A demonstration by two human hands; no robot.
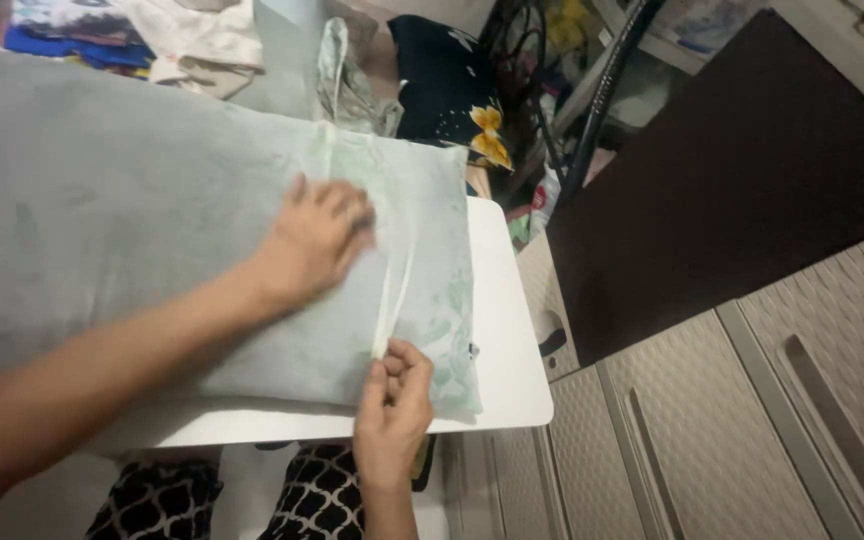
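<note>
Down on the white table [512, 370], the left hand [317, 240] is pressing flat, fingers spread, on a pale green pillowcase [432, 230] over a grey pillow [102, 200], while the right hand [392, 410] is pinching a thin pale strip [392, 300], perhaps a tie or hem, at the near edge. The pillow is running off the left of the picture and hiding most of the tabletop, leaving bare room only along the right and near edges, beside beige drawers [712, 420]; blurred clothes [192, 40] are lying heaped beyond.
</note>
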